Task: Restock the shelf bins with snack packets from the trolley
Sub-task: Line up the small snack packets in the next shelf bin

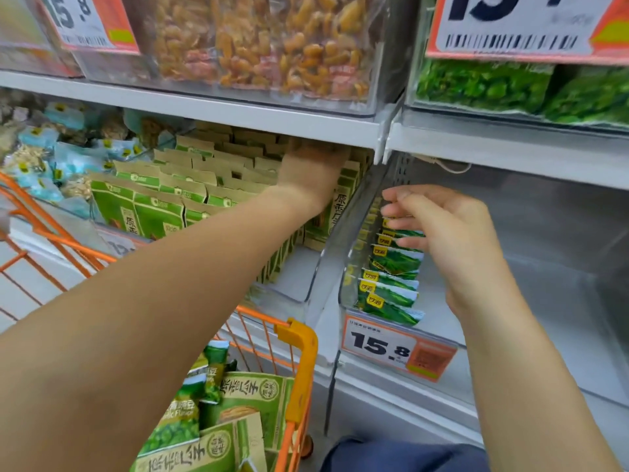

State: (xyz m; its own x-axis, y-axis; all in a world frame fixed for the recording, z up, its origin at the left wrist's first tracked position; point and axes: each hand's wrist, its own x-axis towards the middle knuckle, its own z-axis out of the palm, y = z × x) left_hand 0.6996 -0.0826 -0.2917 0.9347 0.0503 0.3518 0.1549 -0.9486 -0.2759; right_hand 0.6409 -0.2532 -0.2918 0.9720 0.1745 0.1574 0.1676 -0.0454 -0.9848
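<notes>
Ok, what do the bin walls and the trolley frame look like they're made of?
The clear shelf bin wall looks like glossy transparent plastic: packets show through it. The orange wire trolley frame looks like painted metal rod, with a smooth yellow corner cap, probably plastic.

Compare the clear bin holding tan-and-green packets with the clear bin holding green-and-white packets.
The clear bin of tan-and-green packets is packed nearly full; the clear bin of green-and-white packets holds one short row along its left wall. The left hand reaches deep into the first; the right hand hovers at the second. Both are transparent.
</notes>
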